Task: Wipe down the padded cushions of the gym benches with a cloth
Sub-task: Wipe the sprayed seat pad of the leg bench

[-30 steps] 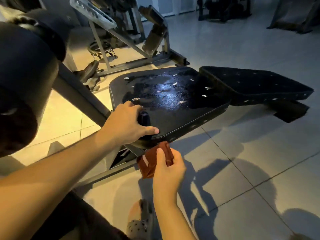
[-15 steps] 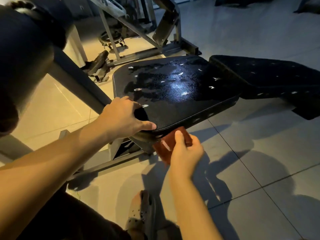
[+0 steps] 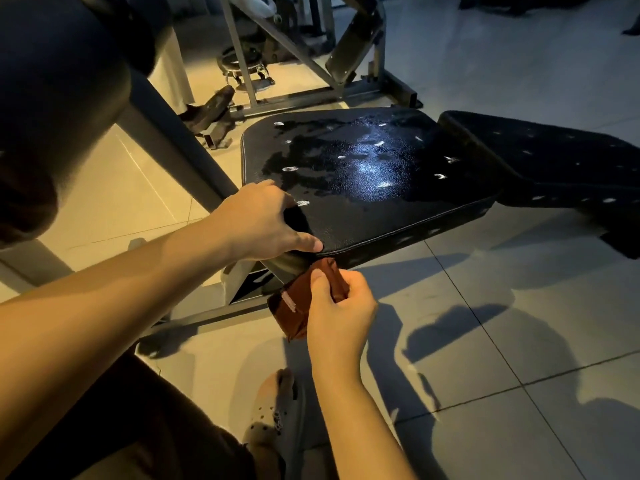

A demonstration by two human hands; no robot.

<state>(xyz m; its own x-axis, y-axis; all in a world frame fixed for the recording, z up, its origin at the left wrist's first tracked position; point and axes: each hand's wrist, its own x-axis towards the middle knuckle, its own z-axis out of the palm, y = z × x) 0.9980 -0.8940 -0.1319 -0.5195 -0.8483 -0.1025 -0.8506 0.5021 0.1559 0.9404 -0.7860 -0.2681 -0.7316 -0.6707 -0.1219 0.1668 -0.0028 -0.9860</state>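
Left hand point(image 3: 252, 223) curled round a small dark object point(image 3: 296, 221) at the seat cushion's point(image 3: 381, 206) near left corner, folded red-brown cloth point(image 3: 294, 306) just below that corner, long axis slanting up-right toward the cushion, pinched between right hand's point(image 3: 343, 317) thumb and fingers

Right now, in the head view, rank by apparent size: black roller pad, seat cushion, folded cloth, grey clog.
1. black roller pad, though nearness to the camera inflates it
2. seat cushion
3. folded cloth and grey clog look alike; unranked
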